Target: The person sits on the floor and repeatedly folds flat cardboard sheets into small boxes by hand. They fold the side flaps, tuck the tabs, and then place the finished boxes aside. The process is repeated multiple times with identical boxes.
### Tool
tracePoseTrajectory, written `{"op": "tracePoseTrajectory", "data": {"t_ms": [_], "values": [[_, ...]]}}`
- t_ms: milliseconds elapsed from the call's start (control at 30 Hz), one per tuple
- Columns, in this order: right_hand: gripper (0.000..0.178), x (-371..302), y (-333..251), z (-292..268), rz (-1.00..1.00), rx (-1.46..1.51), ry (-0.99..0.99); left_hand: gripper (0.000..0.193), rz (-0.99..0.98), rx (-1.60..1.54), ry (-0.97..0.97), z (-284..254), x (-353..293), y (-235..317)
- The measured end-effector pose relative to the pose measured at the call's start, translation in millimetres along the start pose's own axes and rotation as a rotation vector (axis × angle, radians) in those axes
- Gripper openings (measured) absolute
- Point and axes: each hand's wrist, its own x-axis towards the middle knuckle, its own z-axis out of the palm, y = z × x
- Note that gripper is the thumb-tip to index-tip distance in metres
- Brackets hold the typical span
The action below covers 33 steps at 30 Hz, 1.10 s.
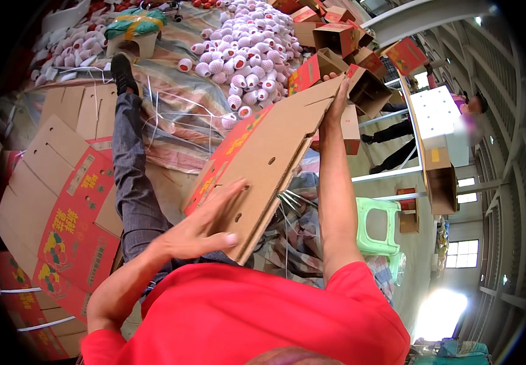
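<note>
A flattened cardboard box (pixel 275 159), brown with a red printed band, leans across in front of me. My right hand (pixel 335 109) holds its far right corner, the palm against the edge and fingertips over the top. My left hand (pixel 201 226) lies by the near end with fingers stretched out and thumb apart, touching the brown face near a small oval hole. Its layers part slightly along the right edge. More flattened red and brown boxes (pixel 71 216) lie to the left, beside my outstretched leg (pixel 134 164).
Fruit in white foam nets (pixel 254 58) is heaped on a striped tarp (pixel 181 100) ahead. Open boxes (pixel 366 91) stand at the far right. A green plastic stool (pixel 377 234) is by my right arm. Beyond, a person (pixel 406 131) stands at a table. White straps lie on the tarp.
</note>
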Motion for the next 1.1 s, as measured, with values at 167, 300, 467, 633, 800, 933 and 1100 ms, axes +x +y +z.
{"op": "tracePoseTrajectory", "data": {"t_ms": [167,300,467,633,800,933,1100], "values": [[0.072,-8.6,5.6,21.0,-0.047,-0.019,-0.019,0.097,0.1,0.109,0.226,26.1,41.7,17.0],[0.063,18.0,14.5,-9.8,-0.009,0.114,-0.01,0.089,0.236,0.173,0.281,38.0,57.7,26.9],[0.05,23.7,-22.8,-47.1,0.112,0.051,-0.184,0.068,0.509,0.449,0.265,22.8,79.3,37.7],[0.042,-5.0,-63.8,-57.3,0.371,-0.239,-0.313,0.034,0.766,0.744,0.212,-26.1,85.7,47.1],[0.047,-35.4,-51.0,-76.6,0.506,-0.188,-0.454,0.03,0.994,0.812,-0.019,-39.8,98.8,45.8],[0.06,-26.9,-91.6,-27.7,0.298,-0.514,-0.534,0.033,1.08,0.862,-0.129,-70.3,123.0,48.8],[0.066,-17.4,-94.5,-15.7,0.447,-0.641,-0.755,0.025,1.038,0.894,0.077,-101.8,132.1,58.8]]}}
